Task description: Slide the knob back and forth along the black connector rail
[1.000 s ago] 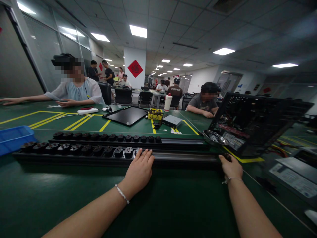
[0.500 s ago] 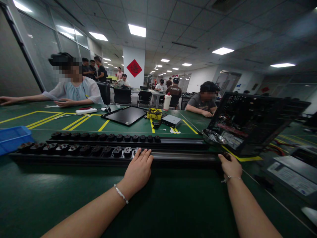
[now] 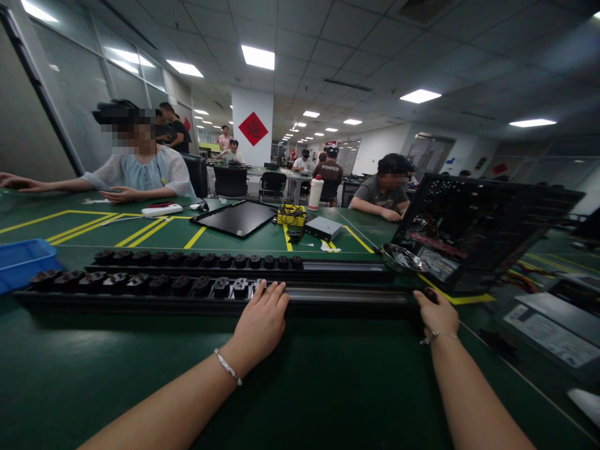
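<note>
My left hand [image 3: 262, 322] lies across the front black power strip [image 3: 347, 295], fingers together and bent over its top beside the last of a row of socket modules [image 3: 201, 286]. Its thumb is mostly hidden. At the strip's right end, my right hand [image 3: 438, 312] has thumb and fingers closed around a small black part [image 3: 429, 294], largely covered by the hand. Sockets fill the left portion of the strip, and a bare metallic channel runs between my hands. Behind it lies a second power strip [image 3: 347, 267], parallel, also part filled with black sockets.
A metal bowl [image 3: 404, 259] of small parts sits by an open computer case [image 3: 487, 231] at right, near a power supply unit [image 3: 553, 325]. A blue bin [image 3: 28, 262] stands left. Beyond are a dark panel [image 3: 234, 217], grey box [image 3: 323, 227] and two seated people.
Both of my hands keep their places on the strip. The view has shifted very slightly. The person across at left has moved an outstretched hand a little.
</note>
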### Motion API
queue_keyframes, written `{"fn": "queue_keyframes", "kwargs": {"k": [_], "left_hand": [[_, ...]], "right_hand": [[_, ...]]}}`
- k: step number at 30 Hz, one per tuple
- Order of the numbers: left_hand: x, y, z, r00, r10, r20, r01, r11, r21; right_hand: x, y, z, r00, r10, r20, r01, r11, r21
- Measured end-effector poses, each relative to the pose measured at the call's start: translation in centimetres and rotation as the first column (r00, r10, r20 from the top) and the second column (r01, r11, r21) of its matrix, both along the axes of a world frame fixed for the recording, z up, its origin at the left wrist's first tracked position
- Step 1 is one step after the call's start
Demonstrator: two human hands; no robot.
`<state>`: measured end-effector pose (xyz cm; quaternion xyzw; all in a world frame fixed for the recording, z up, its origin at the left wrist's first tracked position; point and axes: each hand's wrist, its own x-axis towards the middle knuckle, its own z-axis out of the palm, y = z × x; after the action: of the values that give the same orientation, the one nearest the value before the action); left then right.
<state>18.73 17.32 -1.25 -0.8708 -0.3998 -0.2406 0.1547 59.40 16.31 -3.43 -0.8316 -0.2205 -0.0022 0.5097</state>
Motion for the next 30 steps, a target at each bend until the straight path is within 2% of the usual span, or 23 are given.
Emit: {"fn": "queue_keyframes", "kwargs": {"k": [5,12,19,24,30], "left_hand": [[0.0,-0.1,0.0,1.000,0.001,0.013,-0.001,1.000,0.012],[0.0,0.0,-0.1,1.000,0.005,-0.001,-0.005,1.000,0.008],[0.1,0.0,-0.3,1.000,0.006,0.008,-0.006,1.000,0.003],[0.0,-0.1,-0.1,1.000,0.000,0.007,0.000,1.000,0.009],[0.0,0.1,-0.3,1.000,0.001,0.006,-0.001,1.000,0.009]], "right_hand": [[-0.3,-0.3,0.2,0.999,0.013,0.043,-0.014,1.000,0.017],[0.3,-0.1,-0.1,1.000,-0.004,0.022,0.003,0.999,0.034],[-0.3,-0.1,0.4,1.000,-0.011,0.015,0.012,1.000,-0.020],[0.4,-0.1,0.2,0.999,0.018,0.035,-0.017,0.999,-0.049],[0.6,0.0,-0.2,0.998,0.015,0.053,-0.015,1.000,-0.010]]}}
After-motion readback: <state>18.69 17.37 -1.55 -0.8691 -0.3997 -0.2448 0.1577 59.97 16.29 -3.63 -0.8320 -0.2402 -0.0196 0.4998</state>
